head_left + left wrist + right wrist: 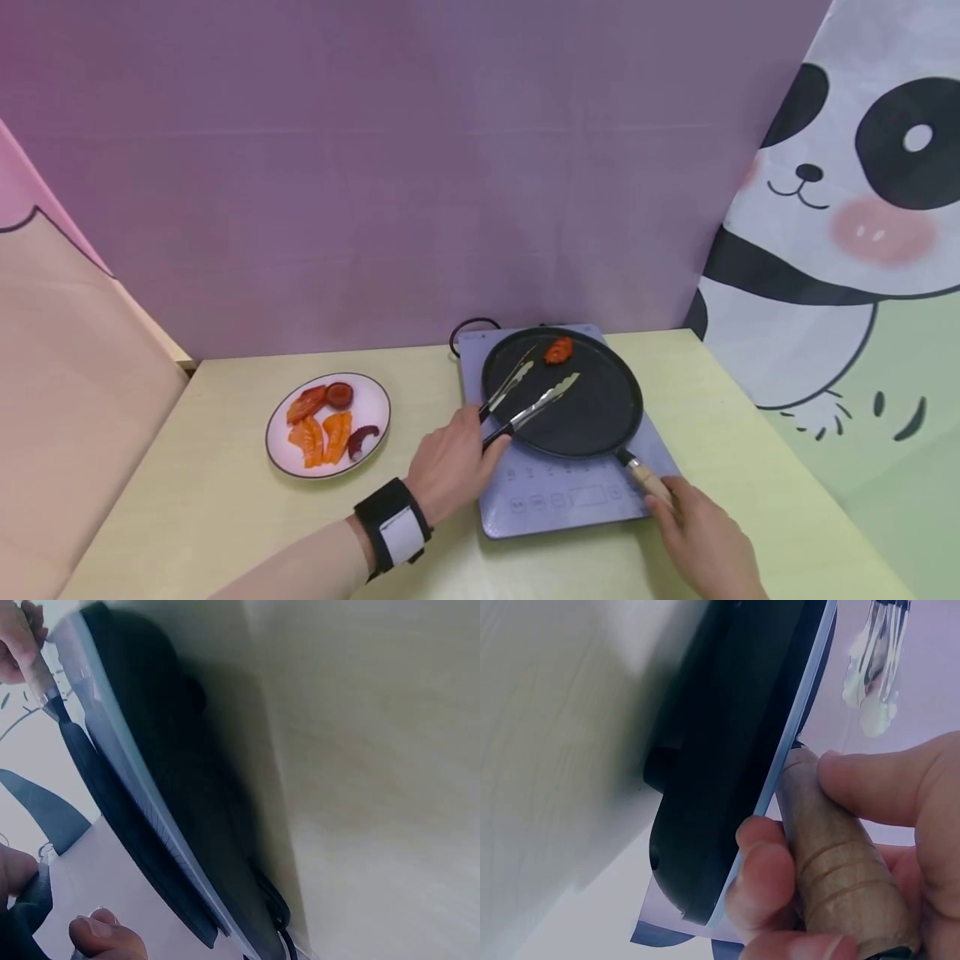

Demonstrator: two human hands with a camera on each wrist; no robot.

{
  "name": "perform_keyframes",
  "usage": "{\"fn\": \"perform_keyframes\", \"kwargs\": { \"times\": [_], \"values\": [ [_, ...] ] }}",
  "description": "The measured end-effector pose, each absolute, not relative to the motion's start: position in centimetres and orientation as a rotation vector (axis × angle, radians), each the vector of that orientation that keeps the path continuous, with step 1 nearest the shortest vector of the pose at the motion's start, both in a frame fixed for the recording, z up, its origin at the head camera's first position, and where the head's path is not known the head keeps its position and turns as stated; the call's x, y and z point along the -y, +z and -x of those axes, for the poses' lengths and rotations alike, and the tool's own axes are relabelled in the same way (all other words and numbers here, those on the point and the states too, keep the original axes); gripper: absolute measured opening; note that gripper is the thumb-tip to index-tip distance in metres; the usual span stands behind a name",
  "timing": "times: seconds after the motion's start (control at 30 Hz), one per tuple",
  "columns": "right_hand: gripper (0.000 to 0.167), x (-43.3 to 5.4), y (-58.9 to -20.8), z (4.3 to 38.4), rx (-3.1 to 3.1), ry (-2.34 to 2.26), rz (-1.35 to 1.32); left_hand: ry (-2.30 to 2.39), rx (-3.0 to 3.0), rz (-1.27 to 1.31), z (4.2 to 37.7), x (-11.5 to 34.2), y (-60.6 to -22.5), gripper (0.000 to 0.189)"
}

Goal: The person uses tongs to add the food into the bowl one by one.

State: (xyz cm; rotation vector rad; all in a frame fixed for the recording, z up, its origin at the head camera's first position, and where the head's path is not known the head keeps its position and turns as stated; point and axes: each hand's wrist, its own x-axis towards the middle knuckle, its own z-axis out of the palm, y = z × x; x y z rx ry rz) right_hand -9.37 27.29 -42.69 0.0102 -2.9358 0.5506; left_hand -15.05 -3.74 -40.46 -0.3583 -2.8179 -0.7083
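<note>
My left hand [454, 467] grips a pair of metal tongs [536, 408] by the black handles. The tongs' tips are spread apart over the black frying pan [592, 408], with nothing between them. One small reddish-orange food piece [558, 351] lies near the pan's far edge, just beyond the tips. My right hand [708, 537] holds the pan by its wooden handle [840, 877], fingers and thumb wrapped about it. Under the pan is a flat induction cooker [555, 508], whose dark side shows in both wrist views.
Left on the table stands a white plate [279, 446] with a dark rim. It bears several food pieces, orange and red slices and a dark purple tentacle [362, 442]. A black cord [452, 337] curls behind the cooker. A purple backdrop [375, 208] rises behind the table.
</note>
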Motion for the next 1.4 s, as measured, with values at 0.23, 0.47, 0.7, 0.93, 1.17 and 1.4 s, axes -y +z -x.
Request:
{"fn": "perform_keyframes", "kwargs": {
  "times": [0.23,0.47,0.7,0.93,1.17,1.4],
  "values": [
    [0.027,-27.1,-42.7,9.4,2.918,0.553,-0.025,-0.666,2.878,0.338,13.3,5.2,-41.0,0.056],
    [0.027,-27.2,-42.8,9.4,2.904,0.549,-0.036,-0.639,2.943,0.318,11.3,7.1,-41.4,0.053],
    [0.028,-27.3,-42.8,9.3,2.923,0.559,-0.025,-0.634,2.988,0.235,10.0,9.0,-41.4,0.057],
    [0.027,-27.4,-42.9,9.3,2.914,0.548,-0.020,-0.612,2.977,0.194,8.9,11.1,-41.8,0.056],
    [0.026,-27.3,-42.9,9.4,2.906,0.555,-0.041,-0.604,3.025,0.046,8.0,13.7,-41.5,0.059],
    [0.028,-27.3,-42.7,9.4,2.923,0.549,-0.024,-0.569,3.051,-0.053,7.8,16.0,-41.3,0.064]
  ]
}}
